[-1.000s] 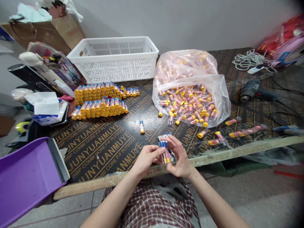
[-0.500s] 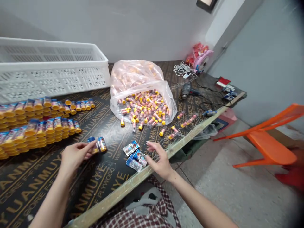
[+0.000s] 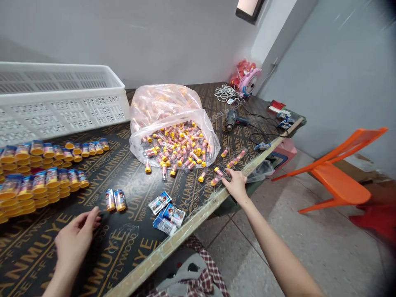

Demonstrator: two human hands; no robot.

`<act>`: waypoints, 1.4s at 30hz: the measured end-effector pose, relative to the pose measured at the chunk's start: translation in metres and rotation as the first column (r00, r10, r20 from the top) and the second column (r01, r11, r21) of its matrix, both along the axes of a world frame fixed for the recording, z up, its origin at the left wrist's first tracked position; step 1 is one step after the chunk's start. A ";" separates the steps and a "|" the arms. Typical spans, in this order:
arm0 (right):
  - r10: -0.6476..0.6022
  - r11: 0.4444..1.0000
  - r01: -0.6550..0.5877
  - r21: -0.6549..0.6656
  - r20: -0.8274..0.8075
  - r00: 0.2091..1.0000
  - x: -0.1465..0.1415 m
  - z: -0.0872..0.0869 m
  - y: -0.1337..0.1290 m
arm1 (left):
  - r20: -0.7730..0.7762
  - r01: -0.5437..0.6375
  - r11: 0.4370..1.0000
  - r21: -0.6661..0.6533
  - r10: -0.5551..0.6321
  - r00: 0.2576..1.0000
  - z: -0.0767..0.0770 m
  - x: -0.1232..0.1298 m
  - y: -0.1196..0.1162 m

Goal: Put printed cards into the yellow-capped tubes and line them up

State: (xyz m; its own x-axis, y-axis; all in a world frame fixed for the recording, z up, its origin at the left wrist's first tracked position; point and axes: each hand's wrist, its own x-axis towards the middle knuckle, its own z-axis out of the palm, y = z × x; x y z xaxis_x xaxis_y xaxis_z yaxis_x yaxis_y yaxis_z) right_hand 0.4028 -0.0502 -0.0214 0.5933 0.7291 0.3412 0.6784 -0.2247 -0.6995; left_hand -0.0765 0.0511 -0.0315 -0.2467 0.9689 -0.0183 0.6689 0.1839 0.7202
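Observation:
My left hand (image 3: pixel 77 235) hovers over the dark table, its fingers loosely curved with nothing between them. Just beyond it, two blue-labelled tubes with yellow caps (image 3: pixel 115 200) stand side by side. My right hand (image 3: pixel 235 184) is at the table's front edge, thumb and fingers apart, fingertips at a small clear tube with a yellow end (image 3: pixel 218 171). More small tubes lie around there. Flat blue-and-white printed sleeves (image 3: pixel 169 215) lie between my hands. Behind them an open plastic bag (image 3: pixel 173 105) spills many small yellow-capped tubes.
Stacked rows of labelled yellow-capped tubes (image 3: pixel 40 183) fill the left side before a white crate (image 3: pixel 62 105). At the back right are a heat gun (image 3: pixel 232 119), white cable (image 3: pixel 225 93) and pink fan (image 3: pixel 248 83). An orange chair (image 3: pixel 340 183) stands on the floor right.
My left hand has let go of the labelled tube and drawn back toward me. My right hand has moved right, from beside the sleeves to the loose small tubes. The view has shifted slightly.

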 end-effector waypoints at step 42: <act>0.398 0.917 -0.399 -0.013 -0.042 0.916 -0.092 0.020 -0.012 | -0.021 0.037 0.996 0.083 -0.036 0.999 -0.008 0.008 -0.024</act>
State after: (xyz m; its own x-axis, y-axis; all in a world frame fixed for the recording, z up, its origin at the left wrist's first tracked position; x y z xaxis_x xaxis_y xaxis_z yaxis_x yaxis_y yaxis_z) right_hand 0.3106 -0.0620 -0.0012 0.2640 0.9146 0.3064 0.6880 0.0441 -0.7243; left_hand -0.0686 0.0276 -0.0394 -0.2106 0.9753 0.0669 0.6878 0.0992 0.7191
